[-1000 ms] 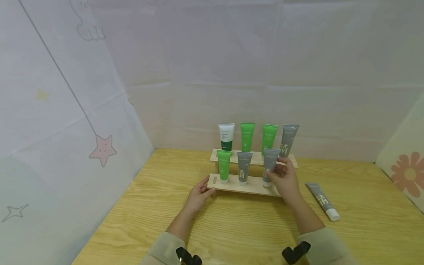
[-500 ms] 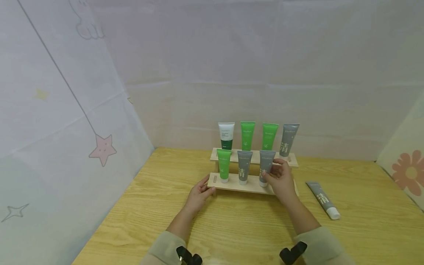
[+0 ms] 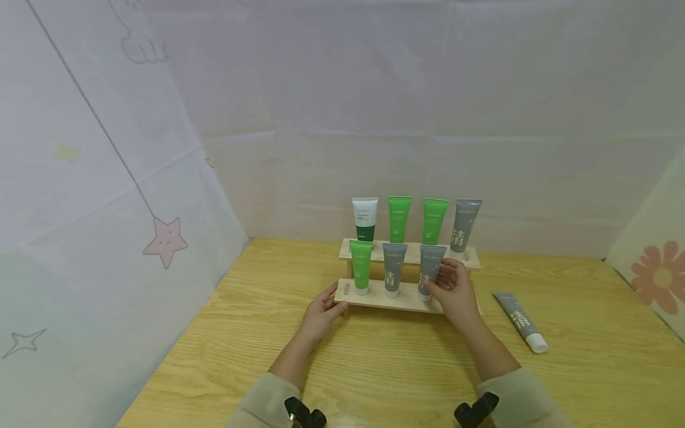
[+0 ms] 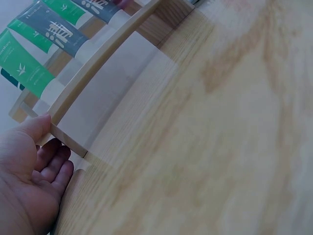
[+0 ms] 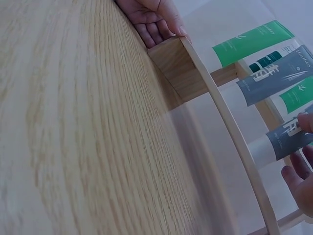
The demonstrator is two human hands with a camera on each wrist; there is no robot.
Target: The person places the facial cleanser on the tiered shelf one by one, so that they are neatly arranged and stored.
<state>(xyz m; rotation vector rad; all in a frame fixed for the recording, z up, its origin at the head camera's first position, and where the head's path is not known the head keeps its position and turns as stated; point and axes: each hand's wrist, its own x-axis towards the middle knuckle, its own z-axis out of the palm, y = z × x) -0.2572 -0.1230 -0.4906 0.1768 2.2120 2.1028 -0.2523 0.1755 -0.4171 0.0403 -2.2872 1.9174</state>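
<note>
A two-step wooden rack (image 3: 396, 301) stands on the table with squeeze tubes upright on their caps. My left hand (image 3: 318, 319) holds the left end of the lower step; in the left wrist view the thumb (image 4: 35, 128) lies against the board's corner and the fingers curl beside its leg. My right hand (image 3: 458, 297) pinches a grey tube (image 3: 431, 267), the rightmost on the lower step, between thumb and fingers; its white cap is down at the board. To its left stand another grey tube (image 3: 394, 268) and a green tube (image 3: 361, 266).
On the upper step are a white-and-green tube (image 3: 365, 217), two green tubes (image 3: 399, 219) and a grey tube (image 3: 466, 224). One more grey tube (image 3: 519, 321) lies on the wood-grain table (image 3: 396, 368), right of my right forearm. A pale cloth backdrop (image 3: 428, 119) hangs behind.
My right hand has shifted the grey tube slightly left along the lower step and straightened it from its earlier tilt. My left hand keeps its place on the rack.
</note>
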